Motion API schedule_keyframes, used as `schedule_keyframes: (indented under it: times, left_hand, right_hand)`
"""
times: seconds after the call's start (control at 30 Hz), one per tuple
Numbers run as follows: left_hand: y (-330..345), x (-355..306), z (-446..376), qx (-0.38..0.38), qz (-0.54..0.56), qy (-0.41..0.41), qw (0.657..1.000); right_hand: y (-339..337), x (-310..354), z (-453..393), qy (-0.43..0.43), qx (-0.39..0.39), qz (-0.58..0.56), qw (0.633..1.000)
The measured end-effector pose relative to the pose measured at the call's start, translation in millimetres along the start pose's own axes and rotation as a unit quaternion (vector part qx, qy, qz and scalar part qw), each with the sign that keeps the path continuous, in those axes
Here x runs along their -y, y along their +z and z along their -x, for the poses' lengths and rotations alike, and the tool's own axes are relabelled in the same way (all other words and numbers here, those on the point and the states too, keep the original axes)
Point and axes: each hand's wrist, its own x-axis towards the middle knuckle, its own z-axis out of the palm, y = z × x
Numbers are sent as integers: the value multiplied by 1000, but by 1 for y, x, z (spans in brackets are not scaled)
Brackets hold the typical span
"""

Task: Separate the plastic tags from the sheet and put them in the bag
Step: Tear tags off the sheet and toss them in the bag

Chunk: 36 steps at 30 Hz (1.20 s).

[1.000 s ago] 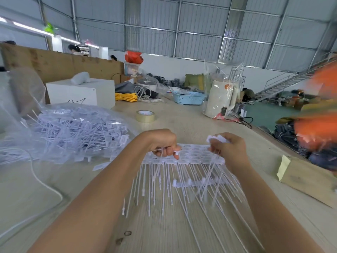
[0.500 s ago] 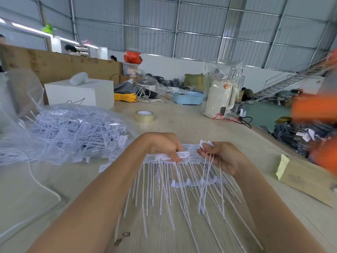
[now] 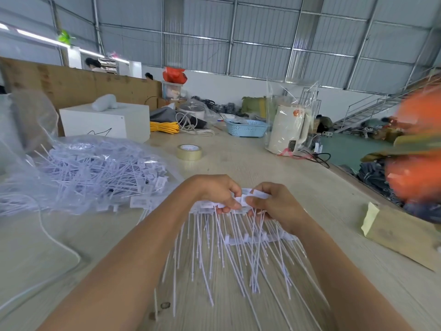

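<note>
Left hand [image 3: 218,194] pinching white moulded plastic tag sheet [image 3: 241,211] by its head strip, steadying it. Right hand [image 3: 272,204] pinching one tag head, likely to snap off. Clear bag of loose tags [image 3: 95,173] just left, within reach.

Two bare forearms, no sleeves

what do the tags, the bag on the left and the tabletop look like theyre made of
Tags: white plastic, apparently matte; thin tails bend and droop from the strip both hands pinch.
Bag: thin clear plastic film, glossy; it crinkles, and the loose tags show through it.
Tabletop: pale wood or wood-look laminate, low sheen; faint grain lines run along it, too blurred to tell which.
</note>
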Motion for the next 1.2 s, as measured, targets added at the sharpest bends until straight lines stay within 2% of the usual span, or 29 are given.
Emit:
schedule_keyframes:
  times: [0.23, 0.33, 0.43, 0.7, 0.87, 1.1, 1.2]
  left_hand:
    - [3, 4, -3, 2, 9, 1, 1000]
    - [1, 4, -7, -31, 52, -15, 998]
    - [0, 4, -9, -60, 39, -30, 997]
    - [5, 4, -11, -97, 95, -40, 990]
    - [1, 9, -12, -43, 205, -81, 975]
    - [-5, 12, -9, 50, 314, -99, 943]
    - [-12, 3, -6, 55, 264, -115, 956]
  right_hand:
    - [0, -5, -1, -23, 27, 43, 998]
    - [-4, -5, -5, -10, -7, 21, 1000]
    - [-4, -3, -7, -3, -50, -12, 999]
    - [-3, -4, -5, -42, -46, -40, 997]
    - [-3, -1, -3, -103, -27, -39, 994]
    - [-9, -5, -6, -155, -4, -34, 987]
    - [-12, -4, -6, -148, 8, -70, 986]
